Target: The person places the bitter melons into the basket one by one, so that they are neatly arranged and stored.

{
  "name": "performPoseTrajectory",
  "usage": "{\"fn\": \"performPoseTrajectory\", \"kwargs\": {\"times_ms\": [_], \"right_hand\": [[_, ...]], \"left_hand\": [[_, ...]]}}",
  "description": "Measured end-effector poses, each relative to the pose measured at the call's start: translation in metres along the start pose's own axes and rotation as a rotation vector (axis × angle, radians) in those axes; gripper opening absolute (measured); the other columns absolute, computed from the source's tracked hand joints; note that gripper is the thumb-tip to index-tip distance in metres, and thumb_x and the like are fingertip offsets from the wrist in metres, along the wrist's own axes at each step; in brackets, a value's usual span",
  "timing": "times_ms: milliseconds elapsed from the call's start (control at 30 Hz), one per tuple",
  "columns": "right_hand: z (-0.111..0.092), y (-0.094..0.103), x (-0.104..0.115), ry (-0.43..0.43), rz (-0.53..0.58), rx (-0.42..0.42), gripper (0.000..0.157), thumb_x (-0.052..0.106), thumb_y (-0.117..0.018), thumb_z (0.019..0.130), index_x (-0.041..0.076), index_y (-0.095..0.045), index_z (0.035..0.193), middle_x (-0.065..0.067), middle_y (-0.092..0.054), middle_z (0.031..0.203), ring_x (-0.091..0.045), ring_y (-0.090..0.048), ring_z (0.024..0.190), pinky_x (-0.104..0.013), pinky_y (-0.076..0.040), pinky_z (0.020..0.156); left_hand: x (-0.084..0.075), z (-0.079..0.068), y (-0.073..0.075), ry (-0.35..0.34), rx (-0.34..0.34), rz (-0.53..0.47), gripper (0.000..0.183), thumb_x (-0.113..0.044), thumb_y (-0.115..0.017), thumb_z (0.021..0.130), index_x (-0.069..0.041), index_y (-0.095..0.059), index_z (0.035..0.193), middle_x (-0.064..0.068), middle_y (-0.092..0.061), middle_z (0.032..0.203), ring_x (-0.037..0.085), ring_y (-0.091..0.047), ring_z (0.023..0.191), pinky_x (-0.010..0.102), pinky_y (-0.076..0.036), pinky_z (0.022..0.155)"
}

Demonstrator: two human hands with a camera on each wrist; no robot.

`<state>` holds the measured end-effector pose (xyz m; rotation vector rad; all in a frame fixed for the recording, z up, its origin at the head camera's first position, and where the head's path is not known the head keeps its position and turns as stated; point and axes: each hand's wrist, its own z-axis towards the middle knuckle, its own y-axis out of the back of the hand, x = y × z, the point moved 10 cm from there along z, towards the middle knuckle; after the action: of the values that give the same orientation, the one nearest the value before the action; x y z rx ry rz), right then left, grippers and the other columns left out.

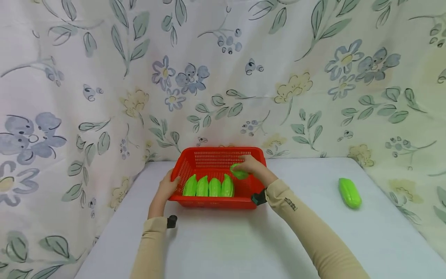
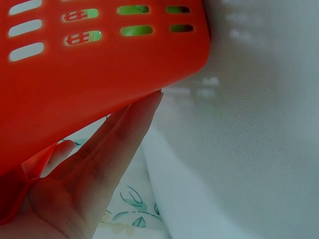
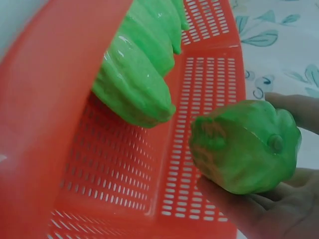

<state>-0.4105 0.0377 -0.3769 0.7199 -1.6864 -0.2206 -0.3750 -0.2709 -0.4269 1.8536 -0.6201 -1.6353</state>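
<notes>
A red plastic basket (image 1: 219, 201) with slotted walls stands on the table. My left hand (image 1: 168, 186) grips its left end, thumb over the rim and fingers against the outside wall, as the left wrist view (image 2: 99, 164) shows from below. Inside the basket, several bright green ribbed gourds (image 1: 202, 186) lie side by side at the front left. My right hand (image 1: 251, 166) holds another green ribbed gourd (image 3: 244, 147) between thumb and fingers, over the right part of the basket. In the right wrist view this gourd's stub end faces the camera, apart from the others in the row.
One more green gourd (image 1: 350, 193) lies on the white table (image 1: 306, 221) to the right of the basket. A floral curtain (image 1: 223, 77) hangs behind the table and along its sides. Dark bands with small cameras sit at both wrists.
</notes>
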Motion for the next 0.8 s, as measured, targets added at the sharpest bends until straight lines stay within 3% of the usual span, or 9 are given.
{"fn": "performPoseTrajectory", "kwargs": {"times_ms": [200,400,533,800], "right_hand": [[0.0,-0.007,-0.006,-0.006,-0.071,0.079,0.069,0.019,-0.067,0.09,-0.005,-0.036,0.146,-0.023,-0.044,0.145,-0.024,-0.054,0.104,-0.028,-0.05,0.083],[-0.002,-0.015,-0.005,-0.021,-0.083,0.129,0.068,0.02,-0.068,0.089,-0.006,-0.038,0.145,-0.022,-0.05,0.137,-0.021,-0.057,0.094,-0.028,-0.051,0.08],[-0.004,-0.018,-0.002,-0.035,-0.079,0.146,0.07,0.02,-0.068,0.089,-0.007,-0.037,0.145,-0.019,-0.052,0.13,-0.019,-0.057,0.087,-0.026,-0.051,0.075],[0.002,-0.017,0.002,-0.041,-0.122,0.122,0.064,0.021,-0.07,0.087,-0.006,-0.045,0.139,-0.018,-0.055,0.124,-0.023,-0.056,0.095,-0.035,-0.053,0.083]], "left_hand": [[0.003,-0.002,-0.01,0.025,0.023,-0.026,0.056,-0.025,-0.042,0.104,-0.005,-0.023,0.153,0.026,-0.049,0.136,0.035,-0.056,0.109,0.044,-0.05,0.083],[0.005,-0.004,-0.009,0.023,0.018,-0.027,0.056,-0.026,-0.042,0.104,-0.007,-0.024,0.153,0.025,-0.052,0.133,0.032,-0.056,0.105,0.038,-0.049,0.079],[0.005,-0.004,-0.006,0.023,0.013,-0.026,0.056,-0.026,-0.042,0.104,-0.008,-0.024,0.153,0.024,-0.052,0.134,0.032,-0.056,0.105,0.04,-0.049,0.081],[-0.002,-0.003,0.002,-0.002,-0.01,-0.005,0.056,-0.025,-0.042,0.103,-0.006,-0.023,0.153,0.027,-0.048,0.139,0.036,-0.054,0.112,0.05,-0.046,0.091]]}}
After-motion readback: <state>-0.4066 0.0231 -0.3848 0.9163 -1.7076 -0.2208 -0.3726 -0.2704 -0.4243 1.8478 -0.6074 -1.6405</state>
